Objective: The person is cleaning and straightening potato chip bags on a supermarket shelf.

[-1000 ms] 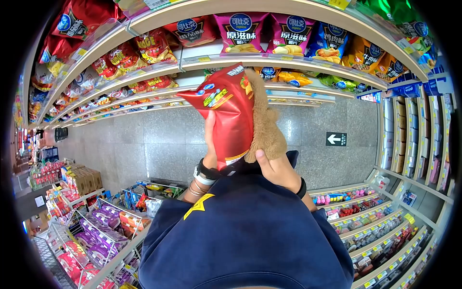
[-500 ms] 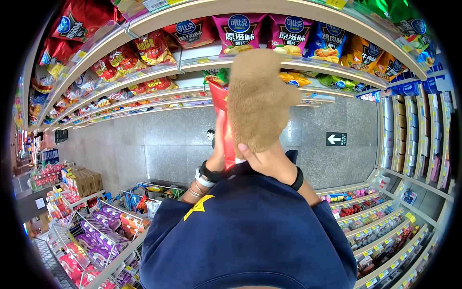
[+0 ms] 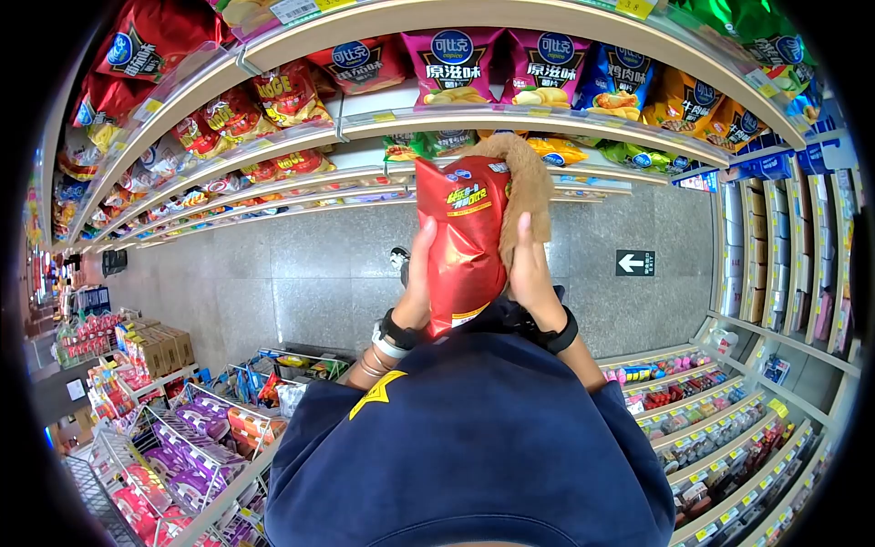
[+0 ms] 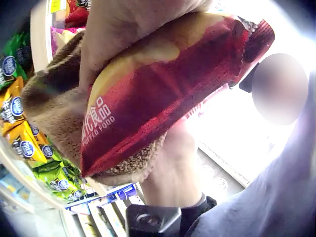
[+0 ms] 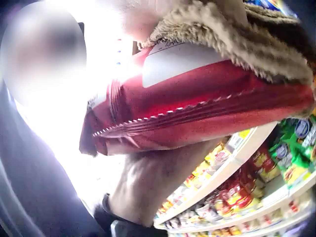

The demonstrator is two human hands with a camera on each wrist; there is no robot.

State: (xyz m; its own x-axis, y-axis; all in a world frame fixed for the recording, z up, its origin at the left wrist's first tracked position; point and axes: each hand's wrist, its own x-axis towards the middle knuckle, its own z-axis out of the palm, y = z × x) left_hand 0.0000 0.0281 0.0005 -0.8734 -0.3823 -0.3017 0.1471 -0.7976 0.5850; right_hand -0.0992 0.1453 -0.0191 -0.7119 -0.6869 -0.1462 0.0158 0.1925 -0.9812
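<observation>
In the head view a puffed red bag of chips is held upright before the chest. My left hand grips its left side, the thumb lying along the foil. Against the bag's right side and far side lies a brown fluffy plush piece, held in my right hand. Seen from the left wrist, the bag shows a yellow-and-red face, and the plush shows beneath and behind it. From the right wrist, the bag's crimped seam faces the camera with plush over its upper edge. Most fingers are hidden behind both things.
Ahead, a curved shelf bears pink, blue, orange and red chip bags. Grey floor tiles with a white arrow sign lie below. Wire baskets of packets stand lower left, stepped shelves of small goods lower right.
The plush first swung to face up in front of the bag, then turned back to the right, showing the red front again. My right hand shifted up along the plush's side.
</observation>
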